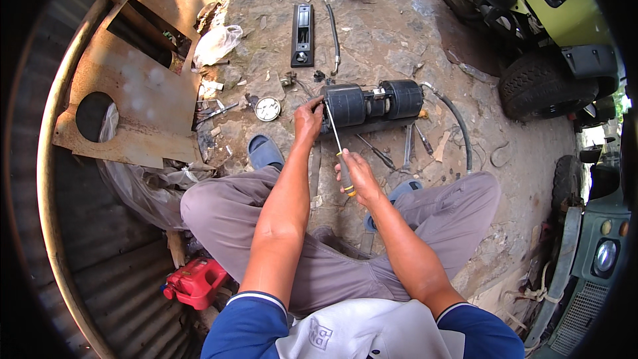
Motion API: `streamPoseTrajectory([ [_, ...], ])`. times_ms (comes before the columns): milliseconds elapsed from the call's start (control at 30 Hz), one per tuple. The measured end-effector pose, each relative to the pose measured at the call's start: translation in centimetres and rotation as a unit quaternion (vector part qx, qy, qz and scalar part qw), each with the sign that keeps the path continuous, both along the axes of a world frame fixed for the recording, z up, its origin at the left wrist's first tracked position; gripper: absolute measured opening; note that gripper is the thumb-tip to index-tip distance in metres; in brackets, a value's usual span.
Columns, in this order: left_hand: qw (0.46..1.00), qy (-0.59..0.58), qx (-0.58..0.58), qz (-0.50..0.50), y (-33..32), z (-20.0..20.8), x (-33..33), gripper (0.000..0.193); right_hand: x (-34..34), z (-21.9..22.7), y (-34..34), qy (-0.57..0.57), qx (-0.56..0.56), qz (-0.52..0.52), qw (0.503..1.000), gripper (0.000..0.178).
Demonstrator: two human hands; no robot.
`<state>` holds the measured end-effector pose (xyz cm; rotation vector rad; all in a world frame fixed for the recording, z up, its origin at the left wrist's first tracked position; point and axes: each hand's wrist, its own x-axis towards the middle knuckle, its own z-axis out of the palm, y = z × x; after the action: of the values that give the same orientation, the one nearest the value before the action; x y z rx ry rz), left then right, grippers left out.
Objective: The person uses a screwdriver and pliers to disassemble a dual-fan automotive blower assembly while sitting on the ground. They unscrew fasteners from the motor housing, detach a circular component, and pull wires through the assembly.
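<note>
A black blower unit (346, 104) with two rounded drum housings lies on the stone ground in front of me. My left hand (308, 121) is closed at its left end, fingertips against the housing's edge. In my right hand (359, 178) I grip a screwdriver (345, 174) by its grey and yellow handle. Its long shaft slants up and left, with the tip at the blower's left end, close to my left fingers. What exactly the tip touches is too small to tell.
Between my feet and the blower lie another screwdriver (377, 153) and a wrench (407, 147). A round gauge (268, 109) sits left, a black panel (302, 36) beyond. A black hose (454, 114) curves at right. Vehicle parts and a tyre (546, 84) border the right side.
</note>
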<state>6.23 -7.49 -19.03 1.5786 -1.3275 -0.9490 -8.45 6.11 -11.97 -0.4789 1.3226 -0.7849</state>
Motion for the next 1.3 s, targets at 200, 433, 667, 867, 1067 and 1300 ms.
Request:
streamPoseTrajectory([
  [200,1.0,0.009,-0.005,-0.001,0.0,-0.1,0.0,0.03,-0.6,-0.8,0.2,-0.105,0.002,-0.007,0.994,0.045],
  [433,1.0,0.028,0.012,-0.003,0.0,0.2,-0.2,0.03,-0.3,-0.6,-0.2,0.033,-0.012,0.02,0.999,0.038],
  [667,1.0,0.02,0.0,0.002,-0.1,-0.3,0.0,0.031,0.3,0.1,-0.3,0.067,-0.009,0.029,0.997,0.034],
  [867,1.0,0.02,0.008,-0.003,0.0,-0.4,0.0,0.032,-0.3,-0.6,-0.3,-0.063,0.001,0.03,0.998,0.04],
  [1067,1.0,0.016,-0.004,0.002,0.0,-0.3,0.0,0.032,0.5,0.1,-0.3,0.008,0.004,0.046,0.999,0.044],
  [1300,0.999,0.035,0.003,0.0,0.1,-0.3,-0.1,0.032,0.3,0.6,-0.6,0.104,0.01,0.053,0.993,0.049],
])
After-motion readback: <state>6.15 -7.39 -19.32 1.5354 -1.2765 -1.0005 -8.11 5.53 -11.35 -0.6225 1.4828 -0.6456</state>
